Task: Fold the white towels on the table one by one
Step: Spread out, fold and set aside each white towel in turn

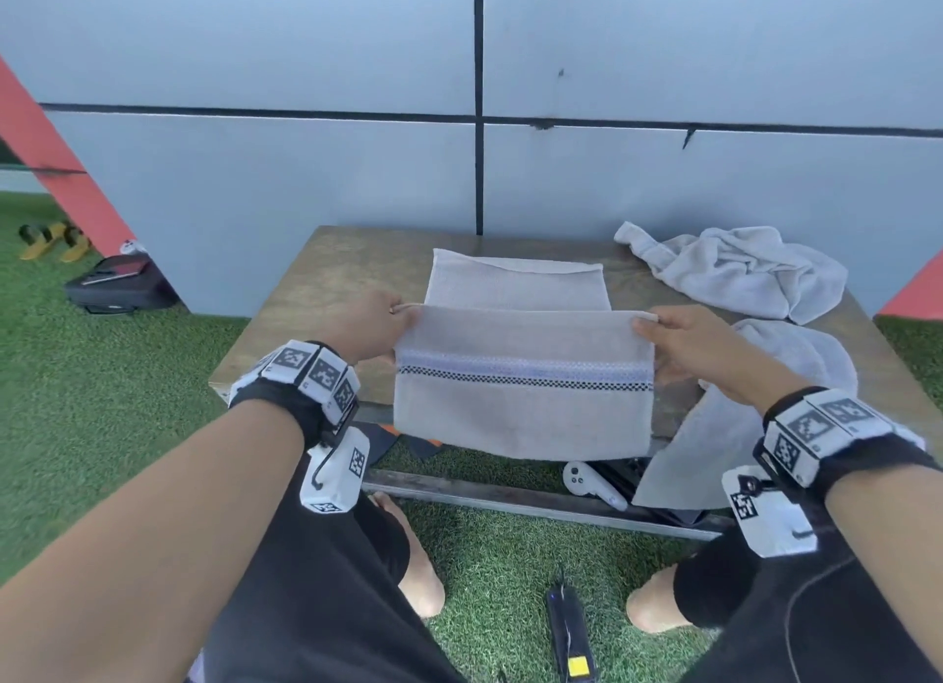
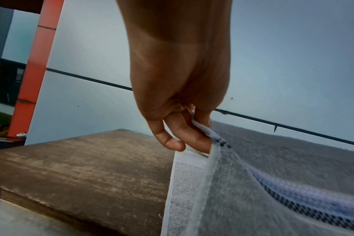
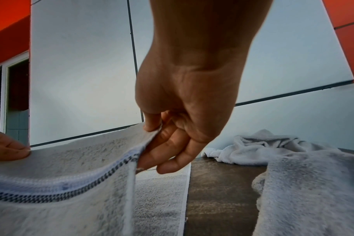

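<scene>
Our left hand (image 1: 371, 325) and right hand (image 1: 686, 343) each pinching a corner of the striped towel (image 1: 525, 391); its far half flat on the table (image 1: 316, 294).

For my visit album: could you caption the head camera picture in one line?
Both hands, left hand and right hand, pinch a striped white towel by its corners above a wooden table.

Bare forearms, no sleeves, and on each wrist a black strap (image 1: 286, 401) with a ring of white blocks printed with black square code markings. Under the left wrist a white camera box (image 1: 334, 470) with a thin black cable and one more code mark; under the right wrist a similar white box (image 1: 768, 516). Black shorts (image 1: 316, 595), bare knees and a bare foot on the near side.
</scene>
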The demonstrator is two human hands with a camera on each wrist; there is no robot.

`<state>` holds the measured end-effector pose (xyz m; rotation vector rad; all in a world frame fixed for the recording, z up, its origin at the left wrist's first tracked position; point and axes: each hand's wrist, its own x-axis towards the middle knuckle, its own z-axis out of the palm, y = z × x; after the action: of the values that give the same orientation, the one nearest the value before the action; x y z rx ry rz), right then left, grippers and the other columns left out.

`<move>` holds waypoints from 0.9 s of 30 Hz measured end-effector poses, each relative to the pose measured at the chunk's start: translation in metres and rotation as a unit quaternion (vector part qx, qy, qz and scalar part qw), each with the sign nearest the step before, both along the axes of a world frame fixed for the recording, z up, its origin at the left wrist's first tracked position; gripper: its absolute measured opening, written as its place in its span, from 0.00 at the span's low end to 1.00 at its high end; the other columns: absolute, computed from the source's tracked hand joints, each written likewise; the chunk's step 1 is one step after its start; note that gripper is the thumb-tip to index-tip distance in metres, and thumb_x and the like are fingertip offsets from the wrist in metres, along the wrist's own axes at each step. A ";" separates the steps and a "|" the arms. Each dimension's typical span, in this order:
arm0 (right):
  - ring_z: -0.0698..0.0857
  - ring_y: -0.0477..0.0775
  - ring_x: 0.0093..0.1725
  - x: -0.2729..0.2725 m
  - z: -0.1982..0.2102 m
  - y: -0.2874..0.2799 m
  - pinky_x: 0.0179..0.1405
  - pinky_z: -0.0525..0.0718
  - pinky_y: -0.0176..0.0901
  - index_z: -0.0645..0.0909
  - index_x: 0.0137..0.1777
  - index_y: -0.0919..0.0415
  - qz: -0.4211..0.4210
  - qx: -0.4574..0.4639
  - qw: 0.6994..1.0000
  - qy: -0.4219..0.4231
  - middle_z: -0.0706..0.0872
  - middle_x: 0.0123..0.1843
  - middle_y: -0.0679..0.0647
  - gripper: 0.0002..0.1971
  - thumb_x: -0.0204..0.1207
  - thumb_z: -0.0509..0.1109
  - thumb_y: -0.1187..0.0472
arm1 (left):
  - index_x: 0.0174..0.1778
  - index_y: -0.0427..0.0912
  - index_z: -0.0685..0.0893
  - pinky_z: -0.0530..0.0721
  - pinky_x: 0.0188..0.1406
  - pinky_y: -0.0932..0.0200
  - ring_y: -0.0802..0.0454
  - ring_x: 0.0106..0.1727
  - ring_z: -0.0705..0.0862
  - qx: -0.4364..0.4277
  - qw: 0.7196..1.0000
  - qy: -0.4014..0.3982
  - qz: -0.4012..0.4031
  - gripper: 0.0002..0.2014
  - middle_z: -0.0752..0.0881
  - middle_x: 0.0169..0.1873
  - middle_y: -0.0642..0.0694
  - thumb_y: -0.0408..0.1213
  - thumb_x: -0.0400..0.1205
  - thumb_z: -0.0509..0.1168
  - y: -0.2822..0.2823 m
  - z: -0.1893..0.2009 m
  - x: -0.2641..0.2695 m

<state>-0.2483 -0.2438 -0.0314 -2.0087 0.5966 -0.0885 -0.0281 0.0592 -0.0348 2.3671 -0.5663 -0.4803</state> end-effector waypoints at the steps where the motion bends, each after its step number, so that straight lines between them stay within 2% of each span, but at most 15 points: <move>1: 0.90 0.55 0.38 0.007 0.000 -0.002 0.31 0.86 0.36 0.88 0.46 0.60 -0.004 -0.014 1.000 -0.001 0.92 0.41 0.53 0.13 0.87 0.65 0.57 | 0.43 0.34 0.80 0.90 0.49 0.39 0.36 0.43 0.90 -0.021 1.000 0.002 0.009 0.14 0.86 0.41 0.32 0.41 0.89 0.60 -0.004 -0.001 0.004; 2: 0.90 0.55 0.37 0.015 -0.001 -0.006 0.30 0.84 0.34 0.87 0.44 0.60 -0.006 -0.025 1.000 0.002 0.92 0.40 0.52 0.13 0.87 0.65 0.56 | 0.43 0.34 0.80 0.90 0.45 0.42 0.38 0.41 0.88 -0.039 0.999 0.002 0.019 0.14 0.85 0.38 0.34 0.40 0.89 0.60 -0.009 -0.002 0.009; 3: 0.91 0.56 0.38 0.024 -0.003 -0.011 0.33 0.86 0.38 0.88 0.45 0.60 -0.005 -0.032 0.999 0.009 0.93 0.42 0.52 0.13 0.87 0.66 0.56 | 0.41 0.34 0.79 0.89 0.38 0.49 0.40 0.37 0.86 -0.049 0.998 -0.006 0.027 0.14 0.83 0.35 0.37 0.39 0.89 0.60 -0.015 -0.002 0.015; 5: 0.93 0.58 0.44 0.044 -0.009 -0.024 0.43 0.92 0.50 0.88 0.48 0.62 -0.010 -0.034 0.999 0.021 0.93 0.45 0.57 0.14 0.87 0.66 0.54 | 0.35 0.38 0.77 0.79 0.27 0.58 0.43 0.32 0.81 -0.042 0.998 -0.043 0.035 0.16 0.80 0.30 0.42 0.38 0.89 0.60 -0.028 -0.002 0.027; 8: 0.88 0.59 0.41 0.078 -0.018 -0.048 0.54 0.88 0.62 0.83 0.50 0.72 -0.026 -0.076 0.997 0.020 0.90 0.46 0.68 0.20 0.85 0.66 0.50 | 0.35 0.38 0.75 0.66 0.28 0.56 0.48 0.31 0.73 -0.027 0.994 -0.098 0.044 0.15 0.74 0.28 0.45 0.39 0.88 0.60 -0.050 -0.003 0.051; 11: 0.81 0.60 0.37 0.111 -0.026 -0.071 0.48 0.83 0.57 0.81 0.50 0.73 -0.034 -0.127 0.991 0.005 0.85 0.40 0.67 0.23 0.85 0.65 0.49 | 0.41 0.34 0.77 0.67 0.28 0.57 0.47 0.33 0.73 -0.028 0.990 -0.117 0.074 0.15 0.76 0.31 0.45 0.41 0.89 0.59 -0.074 -0.007 0.081; 14: 0.77 0.59 0.37 0.144 -0.034 -0.092 0.40 0.73 0.51 0.77 0.43 0.75 -0.046 -0.157 0.987 -0.006 0.80 0.35 0.66 0.22 0.87 0.63 0.53 | 0.41 0.34 0.77 0.67 0.30 0.55 0.46 0.34 0.73 -0.034 0.990 -0.113 0.081 0.16 0.76 0.32 0.44 0.43 0.89 0.59 -0.099 -0.016 0.113; 18: 0.75 0.56 0.34 0.177 -0.053 -0.111 0.37 0.69 0.53 0.67 0.30 0.59 -0.024 -0.212 0.976 0.049 0.74 0.28 0.52 0.22 0.87 0.62 0.54 | 0.31 0.42 0.68 0.63 0.26 0.56 0.49 0.29 0.67 0.001 0.996 -0.083 0.030 0.17 0.69 0.26 0.49 0.38 0.87 0.60 -0.127 -0.040 0.146; 21: 0.78 0.59 0.36 0.190 -0.068 -0.119 0.34 0.67 0.52 0.69 0.29 0.57 0.012 -0.235 0.968 0.081 0.76 0.29 0.53 0.21 0.87 0.63 0.55 | 0.31 0.39 0.77 0.66 0.22 0.62 0.51 0.27 0.70 0.023 0.998 -0.064 -0.012 0.14 0.73 0.25 0.49 0.36 0.84 0.62 -0.134 -0.062 0.163; 22: 0.79 0.58 0.36 0.192 -0.071 -0.121 0.34 0.69 0.50 0.74 0.32 0.55 0.013 -0.233 0.969 0.074 0.78 0.29 0.52 0.19 0.87 0.63 0.55 | 0.34 0.38 0.80 0.67 0.20 0.67 0.52 0.27 0.70 0.016 0.998 -0.061 -0.022 0.12 0.76 0.26 0.48 0.36 0.84 0.63 -0.136 -0.066 0.166; 23: 0.79 0.56 0.35 0.194 -0.073 -0.123 0.35 0.71 0.48 0.82 0.39 0.52 0.013 -0.225 0.972 0.061 0.79 0.29 0.50 0.14 0.87 0.63 0.56 | 0.37 0.38 0.82 0.68 0.21 0.70 0.53 0.27 0.72 -0.003 0.998 -0.062 -0.026 0.10 0.79 0.30 0.47 0.35 0.84 0.63 -0.137 -0.069 0.169; 24: 0.80 0.54 0.36 0.196 -0.074 -0.125 0.39 0.74 0.47 0.87 0.53 0.51 0.014 -0.216 0.975 0.048 0.80 0.30 0.47 0.10 0.87 0.62 0.55 | 0.40 0.39 0.84 0.70 0.24 0.71 0.53 0.31 0.76 -0.028 0.997 -0.067 -0.023 0.08 0.84 0.39 0.49 0.35 0.83 0.63 -0.139 -0.071 0.172; 25: 0.82 0.53 0.38 0.198 -0.074 -0.126 0.43 0.75 0.47 0.85 0.66 0.51 0.011 -0.210 0.977 0.042 0.81 0.31 0.45 0.13 0.87 0.62 0.55 | 0.40 0.36 0.84 0.73 0.31 0.70 0.53 0.38 0.80 -0.054 0.996 -0.073 -0.012 0.08 0.85 0.50 0.52 0.34 0.83 0.63 -0.139 -0.073 0.175; 26: 0.83 0.54 0.40 0.201 -0.075 -0.129 0.45 0.75 0.48 0.84 0.68 0.52 0.007 -0.207 0.977 0.043 0.82 0.33 0.46 0.14 0.88 0.62 0.54 | 0.38 0.36 0.81 0.75 0.37 0.68 0.52 0.43 0.82 -0.073 0.994 -0.080 0.001 0.09 0.83 0.59 0.56 0.34 0.83 0.63 -0.139 -0.074 0.178; 27: 0.82 0.56 0.41 0.204 -0.077 -0.133 0.44 0.74 0.48 0.86 0.58 0.53 0.005 -0.207 0.977 0.042 0.82 0.34 0.48 0.11 0.88 0.62 0.54 | 0.37 0.37 0.80 0.76 0.40 0.66 0.52 0.47 0.82 -0.083 0.992 -0.089 0.013 0.09 0.83 0.63 0.57 0.34 0.83 0.63 -0.139 -0.077 0.181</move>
<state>-0.0439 -0.3771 -0.1083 -2.4282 0.6630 -0.1315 0.1531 -0.0800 -0.1119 2.2676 -0.6293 -0.2023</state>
